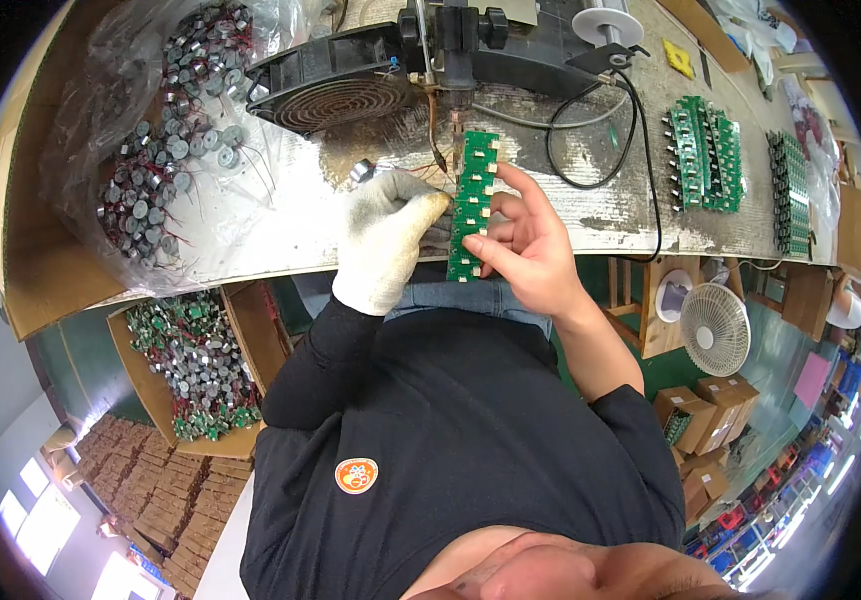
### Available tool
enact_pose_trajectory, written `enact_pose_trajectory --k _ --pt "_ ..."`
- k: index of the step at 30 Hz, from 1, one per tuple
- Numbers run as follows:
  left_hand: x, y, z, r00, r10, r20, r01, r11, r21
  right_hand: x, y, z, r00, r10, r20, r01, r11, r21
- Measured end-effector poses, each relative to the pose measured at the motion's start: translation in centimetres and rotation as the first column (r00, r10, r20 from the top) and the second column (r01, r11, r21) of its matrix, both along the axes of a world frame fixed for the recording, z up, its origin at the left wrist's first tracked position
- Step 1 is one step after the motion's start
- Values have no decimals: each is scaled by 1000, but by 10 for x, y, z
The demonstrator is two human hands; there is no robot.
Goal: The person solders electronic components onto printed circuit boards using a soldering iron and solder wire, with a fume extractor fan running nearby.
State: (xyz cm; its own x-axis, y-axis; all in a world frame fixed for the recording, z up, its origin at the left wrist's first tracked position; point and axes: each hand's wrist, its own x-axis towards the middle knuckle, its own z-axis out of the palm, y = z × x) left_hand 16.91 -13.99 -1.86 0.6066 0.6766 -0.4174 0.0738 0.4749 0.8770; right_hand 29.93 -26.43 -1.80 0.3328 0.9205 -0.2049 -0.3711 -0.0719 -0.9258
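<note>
My right hand [522, 235], bare, grips a long green circuit board [474, 205] with a row of small white connectors, thumb on its face and fingers behind the right edge. My left hand [387, 225], in a white glove with stained fingertips, is closed in a pinch at the board's left edge. What it pinches is hidden; thin wires show near its fingertips. Just beyond the glove lies a small round silver part [362, 170]. A soldering iron tip [438, 155] on a stand points down close to the board's upper left edge.
Black fans [340, 85] stand behind my hands. Wired round parts [175, 140] lie in plastic at left; a box [200, 370] below holds more. Stacked green boards [705, 155] sit at right, past a black cable [640, 130]. A white fan [715, 330] stands below the bench.
</note>
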Motion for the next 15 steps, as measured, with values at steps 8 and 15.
enact_pose_trajectory --k 8,15 --pt "2 4 5 1000 -3 16 4 999 -33 -1 4 6 999 -34 13 34 999 28" --pt "1 0 5 1000 8 14 -7 996 -84 -1 1 0 999 -29 16 29 999 30"
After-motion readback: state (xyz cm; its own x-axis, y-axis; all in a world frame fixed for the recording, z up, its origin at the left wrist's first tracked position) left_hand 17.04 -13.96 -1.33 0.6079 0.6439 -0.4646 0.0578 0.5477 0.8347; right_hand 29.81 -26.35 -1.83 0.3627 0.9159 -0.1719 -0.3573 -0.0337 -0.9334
